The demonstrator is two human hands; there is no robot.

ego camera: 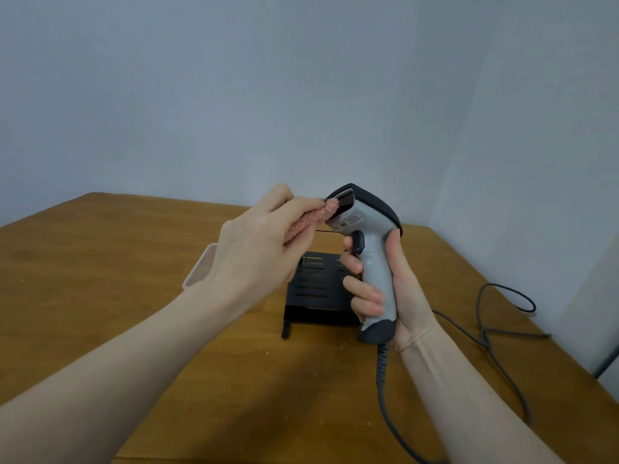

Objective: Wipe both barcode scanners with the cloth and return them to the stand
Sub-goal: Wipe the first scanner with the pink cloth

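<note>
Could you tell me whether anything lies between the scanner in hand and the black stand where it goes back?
Nothing visible does. The right hand holds the scanner upright just above the stand; the left hand with the cloth is higher, at its window.

The left hand (pixel 258 242) hides most of the cloth (pixel 315 217) and part of a clear container (pixel 201 267); the right hand (pixel 385 283) covers the stand's (pixel 311 289) right side; the cable (pixel 385 390) leaves the bottom edge.

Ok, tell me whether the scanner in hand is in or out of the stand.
Out. The right hand grips the barcode scanner upright above the black stand.
</note>
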